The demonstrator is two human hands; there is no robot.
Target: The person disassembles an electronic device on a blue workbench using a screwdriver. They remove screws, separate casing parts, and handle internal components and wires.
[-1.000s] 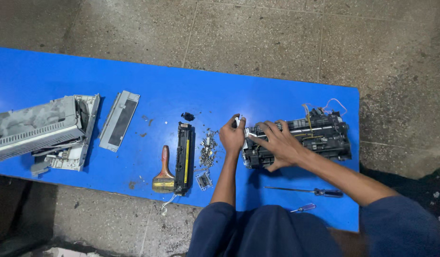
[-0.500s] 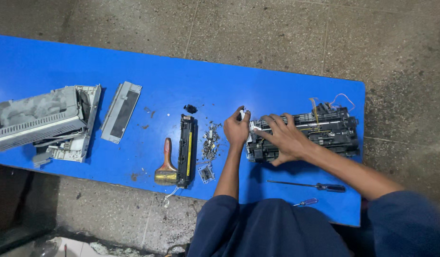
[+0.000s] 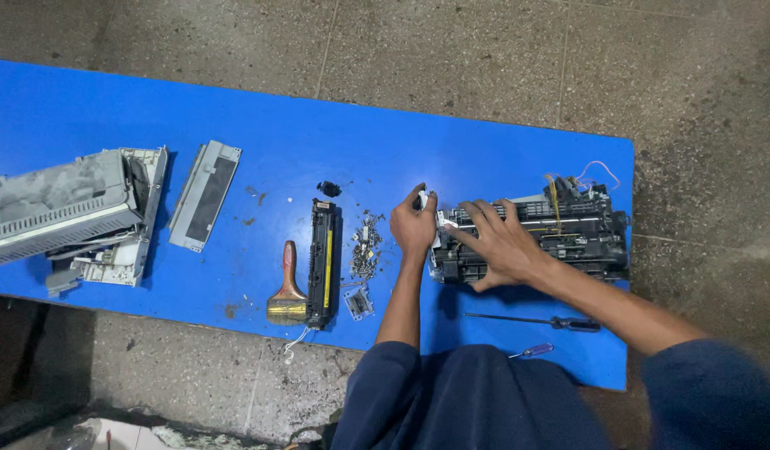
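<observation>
I judged the step in hand to be the stripping of the black printer mechanism (image 3: pixel 560 237), which lay on the blue table (image 3: pixel 318 125) near its right edge, wires looping off its far right corner. My right hand (image 3: pixel 497 242) was spread flat over the left part of the mechanism, fingers splayed and pressing it down, while my left hand (image 3: pixel 412 225) was closed at its left end, apparently pinching a small pale part (image 3: pixel 424 198) there; what exactly the fingertips gripped was too small for me to tell. The next move, as I read it, called for a steady hold with the spread hand while the pinched piece was worked loose, and probably a tool, since the long screwdriver (image 3: pixel 535 320) lay just beside my right forearm toward the near edge, with a short purple-handled driver (image 3: pixel 532 351) nearer the near edge still. Room was tight on the right: the mechanism sat close to the right edge, with bare floor beyond. To the left there was open blue surface along the far edge, but the middle was cluttered by a pile of screws and small metal bits (image 3: pixel 366 250), a black and yellow roller unit (image 3: pixel 322 262) and a wooden-handled brush (image 3: pixel 287 287). A grey cover panel (image 3: pixel 204 194) and the grey housing (image 3: pixel 68 212) lay well apart toward the left end.
</observation>
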